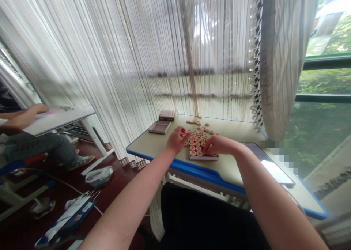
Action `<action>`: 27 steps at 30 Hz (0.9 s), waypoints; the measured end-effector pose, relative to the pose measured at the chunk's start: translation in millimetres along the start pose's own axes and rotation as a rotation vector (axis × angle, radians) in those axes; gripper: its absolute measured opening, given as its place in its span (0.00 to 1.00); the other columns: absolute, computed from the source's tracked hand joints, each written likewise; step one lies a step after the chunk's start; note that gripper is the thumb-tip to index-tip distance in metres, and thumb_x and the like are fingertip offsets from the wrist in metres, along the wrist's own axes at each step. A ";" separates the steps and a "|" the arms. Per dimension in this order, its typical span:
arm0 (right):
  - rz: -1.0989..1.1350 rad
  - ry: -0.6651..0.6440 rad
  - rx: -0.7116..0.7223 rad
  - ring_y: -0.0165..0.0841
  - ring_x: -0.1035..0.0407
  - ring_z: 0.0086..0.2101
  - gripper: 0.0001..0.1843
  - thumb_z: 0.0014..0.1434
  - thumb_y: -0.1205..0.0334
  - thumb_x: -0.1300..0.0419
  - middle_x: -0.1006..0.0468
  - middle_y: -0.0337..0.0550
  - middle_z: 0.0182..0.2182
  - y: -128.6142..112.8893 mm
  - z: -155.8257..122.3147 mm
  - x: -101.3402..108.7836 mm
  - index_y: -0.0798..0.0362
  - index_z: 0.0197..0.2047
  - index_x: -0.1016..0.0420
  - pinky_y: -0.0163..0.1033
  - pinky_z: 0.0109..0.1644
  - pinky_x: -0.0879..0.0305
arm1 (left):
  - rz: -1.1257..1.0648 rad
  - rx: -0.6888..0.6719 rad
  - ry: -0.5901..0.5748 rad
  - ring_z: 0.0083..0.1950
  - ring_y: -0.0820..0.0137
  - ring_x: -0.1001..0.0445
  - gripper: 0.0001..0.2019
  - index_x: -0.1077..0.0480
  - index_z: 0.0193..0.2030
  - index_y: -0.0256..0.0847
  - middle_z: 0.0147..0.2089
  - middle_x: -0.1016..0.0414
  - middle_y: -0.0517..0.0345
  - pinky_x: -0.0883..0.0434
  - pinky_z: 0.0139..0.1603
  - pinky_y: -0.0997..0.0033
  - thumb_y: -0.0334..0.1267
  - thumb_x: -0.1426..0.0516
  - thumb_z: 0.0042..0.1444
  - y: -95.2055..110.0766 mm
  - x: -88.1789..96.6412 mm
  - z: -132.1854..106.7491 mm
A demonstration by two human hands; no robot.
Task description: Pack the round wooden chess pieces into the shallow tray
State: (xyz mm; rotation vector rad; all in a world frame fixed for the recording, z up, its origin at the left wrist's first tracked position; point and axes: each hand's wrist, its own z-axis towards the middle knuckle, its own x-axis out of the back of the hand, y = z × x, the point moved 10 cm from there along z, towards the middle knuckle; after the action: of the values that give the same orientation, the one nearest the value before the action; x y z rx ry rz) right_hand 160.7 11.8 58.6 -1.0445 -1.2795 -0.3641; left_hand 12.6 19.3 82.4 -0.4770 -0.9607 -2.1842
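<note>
Reaching forward with both arms to a shallow box tray (204, 157) set near the front edge of the blue-rimmed table (153, 144). Packed in rows with round wooden xiangqi pieces (196, 148): pale discs marked red on top, lying flat and touching one another. Curling the left hand (177, 140) at the tray's left rim, with fingers bent down onto the pieces there; cannot tell whether clenched on a disc or only touching. Resting the right hand (219, 144) over the tray's right side, knuckles up and fingers folded under, out of sight; cannot tell whether grasping anything.

Beyond the tray, scattered on the bare tabletop toward the curtain: loose pieces (199, 125) of the same kind, apart from the rows in the tray. Further left, lying open side up and empty, pale inside: a second tray (159, 127). Just behind it, touching or nearly so: a closed brown box (167, 115). To the right, lying flat beside the right forearm: a dark tablet (270, 162) with glare on its screen.

Hanging down to the table's far edge: a striped sheer curtain (164, 60). Far left, laid on a separate white table (63, 116): another person's hand (38, 108), with grey-trousered legs below. Down on the dark red floor: a clear plastic bag (100, 177).
</note>
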 end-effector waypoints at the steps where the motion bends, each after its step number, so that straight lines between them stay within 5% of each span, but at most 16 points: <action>1: -0.006 0.005 0.010 0.30 0.32 0.26 0.11 0.42 0.64 0.42 0.23 0.37 0.23 -1.0 0.4 0.9 0.48 0.30 0.20 0.32 0.30 0.39 | 0.012 0.003 -0.006 0.32 0.74 0.32 0.16 0.37 0.36 0.40 0.35 0.31 0.58 0.34 0.37 0.72 0.52 0.52 0.55 0.3 -0.4 0.1; 14: 0.019 0.002 0.021 0.30 0.32 0.27 0.11 0.43 0.65 0.41 0.23 0.37 0.25 3.3 3.2 -1.7 0.48 0.32 0.20 0.32 0.32 0.38 | 0.230 0.034 -0.031 0.40 0.69 0.32 0.11 0.31 0.41 0.39 0.38 0.29 0.53 0.34 0.46 0.68 0.30 0.50 0.52 -18.1 -11.2 5.8; 27: 0.036 -0.036 0.046 0.32 0.31 0.29 0.11 0.42 0.65 0.41 0.22 0.36 0.27 9.1 7.0 -10.6 0.47 0.31 0.20 0.32 0.31 0.39 | 0.247 0.003 -0.053 0.40 0.67 0.32 0.08 0.32 0.38 0.39 0.39 0.30 0.53 0.34 0.47 0.67 0.31 0.49 0.51 -13.9 -15.1 4.5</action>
State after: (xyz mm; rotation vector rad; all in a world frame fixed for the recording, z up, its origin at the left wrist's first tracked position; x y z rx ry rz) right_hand 159.9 18.8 44.6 -1.0377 -1.2934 -0.2881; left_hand 13.2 36.1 70.0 -0.6207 -0.8831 -1.9562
